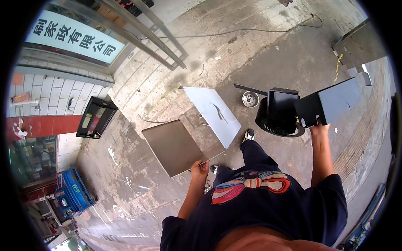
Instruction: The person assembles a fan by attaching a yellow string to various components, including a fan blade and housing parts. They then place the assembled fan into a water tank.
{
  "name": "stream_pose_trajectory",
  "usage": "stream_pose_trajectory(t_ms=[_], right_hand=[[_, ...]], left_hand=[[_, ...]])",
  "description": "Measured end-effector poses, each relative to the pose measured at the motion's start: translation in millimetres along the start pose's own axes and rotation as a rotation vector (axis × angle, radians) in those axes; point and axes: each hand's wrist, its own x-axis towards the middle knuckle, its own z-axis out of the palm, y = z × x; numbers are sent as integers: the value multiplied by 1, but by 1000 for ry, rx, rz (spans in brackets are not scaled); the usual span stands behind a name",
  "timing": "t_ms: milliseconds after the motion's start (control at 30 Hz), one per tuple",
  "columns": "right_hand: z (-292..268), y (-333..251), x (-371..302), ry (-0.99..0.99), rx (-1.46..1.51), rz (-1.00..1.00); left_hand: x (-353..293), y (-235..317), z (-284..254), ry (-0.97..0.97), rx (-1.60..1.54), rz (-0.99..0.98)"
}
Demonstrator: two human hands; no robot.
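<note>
My left hand [199, 169] is closed on the near edge of a flat brownish-grey metal panel [173, 146], which hangs tilted out to the left. A pale grey sheet panel [213, 108] stands at an angle just beyond it; I cannot tell whether the two are joined. On the right, the fingers of my right hand [320, 129] grip the lower edge of a black, box-shaped metal casing [335, 98]. Beside that casing, a black appliance housing [282, 113] with a rounded front sits on the ground.
A round metal bowl [250, 99] stands by the housing. A dark frame [97, 118] leans at the tiled wall. Metal door bars [167, 54] and a cable [234, 31] lie beyond. A dark metal cabinet [362, 44] is at far right, a blue vehicle [74, 192] at left.
</note>
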Motion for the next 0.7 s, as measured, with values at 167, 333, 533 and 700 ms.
stream_pose_trajectory(t_ms=[167,333,533,700], right_hand=[[-37,-108,57,-43,115,-235],[-60,-169,99,-38,205,-301],[-32,-189,166,7,233,-342],[54,-189,225,137,210,-409]], left_hand=[[26,-64,171,-220,203,-175],[46,-97,323,-411,241,-412],[55,-104,514,-470,349,-435],[141,-72,662,-557,444,-371]])
